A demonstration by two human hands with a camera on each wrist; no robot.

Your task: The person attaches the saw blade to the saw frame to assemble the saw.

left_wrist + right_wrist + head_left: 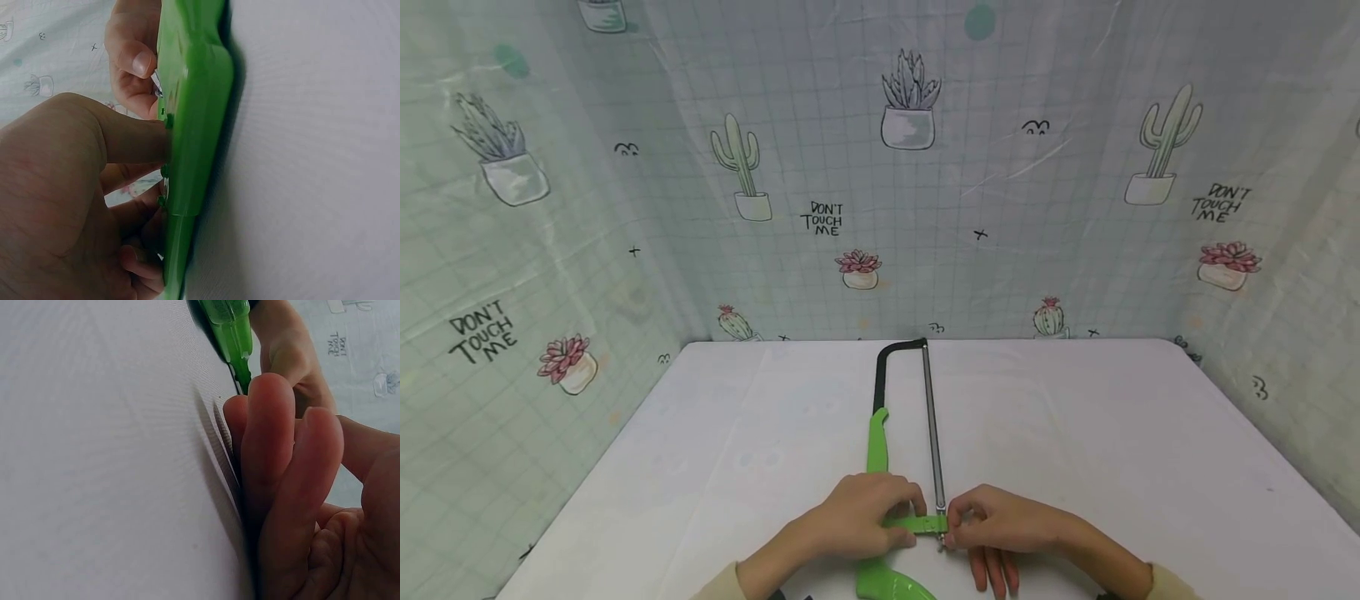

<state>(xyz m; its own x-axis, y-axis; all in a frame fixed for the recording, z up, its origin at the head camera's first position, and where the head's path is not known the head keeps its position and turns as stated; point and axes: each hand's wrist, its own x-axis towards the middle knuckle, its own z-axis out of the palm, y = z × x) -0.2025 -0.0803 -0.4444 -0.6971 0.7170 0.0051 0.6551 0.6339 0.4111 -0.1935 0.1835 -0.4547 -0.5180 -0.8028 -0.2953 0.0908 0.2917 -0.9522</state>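
A hacksaw with a green handle (877, 442) and a black front frame (881, 379) lies flat on the white table. Its grey blade (933, 425) runs along the right side, down to a green crossbar (917, 524). My left hand (857, 517) holds the green frame, thumb and fingers either side of the crossbar. In the left wrist view the thumb presses on the green body (200, 119). At the crossbar's right end, my right hand (1000, 521) pinches with thumb and index finger beside the small metal wing nut (941, 547). Its other fingers (269, 450) hang low over the table.
The white table (760, 425) spreads out on both sides of the saw. A cloth printed with cacti (820, 125) hangs behind it and along both sides. The curved green grip (891, 583) reaches the lower edge of the head view.
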